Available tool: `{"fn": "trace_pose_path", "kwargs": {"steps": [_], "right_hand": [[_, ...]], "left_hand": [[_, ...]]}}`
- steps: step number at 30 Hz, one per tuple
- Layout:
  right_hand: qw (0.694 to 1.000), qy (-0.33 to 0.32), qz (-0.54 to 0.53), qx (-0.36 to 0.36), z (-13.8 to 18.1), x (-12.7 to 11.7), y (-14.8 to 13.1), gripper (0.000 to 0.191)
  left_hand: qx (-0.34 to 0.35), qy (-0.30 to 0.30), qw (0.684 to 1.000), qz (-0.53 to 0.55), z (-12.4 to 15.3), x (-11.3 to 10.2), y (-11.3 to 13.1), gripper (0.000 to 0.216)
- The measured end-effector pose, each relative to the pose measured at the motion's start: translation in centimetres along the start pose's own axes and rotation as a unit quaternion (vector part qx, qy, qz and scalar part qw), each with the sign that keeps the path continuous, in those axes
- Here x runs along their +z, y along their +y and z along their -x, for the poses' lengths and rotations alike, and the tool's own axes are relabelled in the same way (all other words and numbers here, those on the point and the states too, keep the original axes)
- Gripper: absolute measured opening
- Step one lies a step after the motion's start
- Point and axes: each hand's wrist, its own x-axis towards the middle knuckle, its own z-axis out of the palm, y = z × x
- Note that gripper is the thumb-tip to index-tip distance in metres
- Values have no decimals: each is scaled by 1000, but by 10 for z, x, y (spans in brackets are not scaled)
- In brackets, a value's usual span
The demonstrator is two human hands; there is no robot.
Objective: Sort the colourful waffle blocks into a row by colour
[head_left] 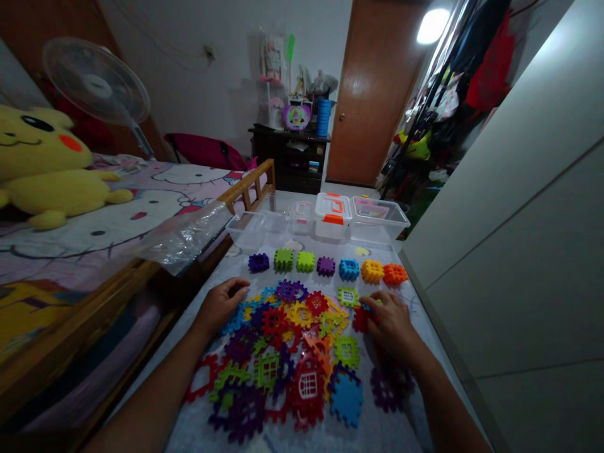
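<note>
A spread heap of colourful toothed plastic building pieces (299, 314) lies on the cloth-covered surface. My left hand (221, 305) rests at the heap's left edge, fingers loosely curved with a gap to the thumb, holding nothing. At the right edge, my right hand (391, 321) has its fingers bent around a red toothed piece (360, 319), partly covered by the fingers. Bits of blue and green show by those fingertips. A green window piece (348, 296) lies just left of them. Behind the heap is a row of sorted stacks, among them a purple stack (326, 266) and an orange stack (395, 274).
Behind the row stand clear plastic boxes (380, 220) and a lidded box with orange latches (333, 217). A wooden bed rail (250, 185) with a plastic bag (189, 236) borders the left. A pale cabinet (509, 251) closes the right side.
</note>
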Motion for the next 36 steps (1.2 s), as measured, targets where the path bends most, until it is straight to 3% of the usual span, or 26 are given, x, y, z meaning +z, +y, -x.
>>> {"fn": "trace_pose_path", "kwargs": {"steps": [4, 9, 14, 29, 34, 36], "right_hand": [[1000, -13, 2, 4, 9, -9, 6, 39], [994, -47, -101, 11, 19, -24, 4, 29], [980, -67, -182, 44, 23, -27, 6, 38], [988, 84, -131, 17, 21, -3, 12, 14], [995, 69, -23, 68, 23, -3, 0, 19], [997, 53, -5, 57, 24, -2, -5, 18]], "left_hand": [[5, 0, 1000, 8, 0, 0, 0, 40], [4, 0, 1000, 7, -1, 0, -2, 40], [-1, -2, 1000, 3, 0, 0, 0, 40], [-6, 4, 1000, 14, 0, 0, 2, 40], [-5, 1, 1000, 18, 0, 0, -1, 40], [-5, 0, 1000, 19, 0, 0, -2, 40]]}}
